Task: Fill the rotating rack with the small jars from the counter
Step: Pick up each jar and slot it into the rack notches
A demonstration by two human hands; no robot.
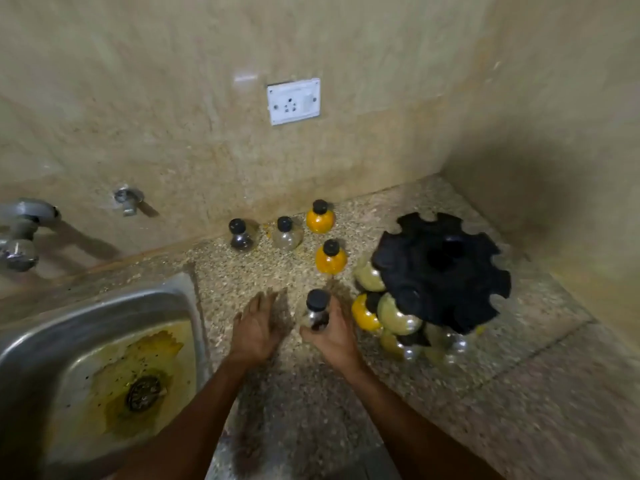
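A black rotating rack (441,268) stands on the speckled counter at the right, with several round jars hanging in its lower slots. My right hand (334,332) grips a small black-capped jar of dark contents (316,311) just left of the rack. My left hand (256,323) hovers flat, fingers straight, holding nothing, beside that jar. Loose jars stand near the wall: a dark one (241,235), a pale one (286,233), and two yellow ones (320,217) (330,258).
A steel sink (45,348) with a stained basin fills the lower left, with taps (20,233) on the wall above it. A white socket (293,101) sits on the beige wall. A side wall closes off the corner behind the rack.
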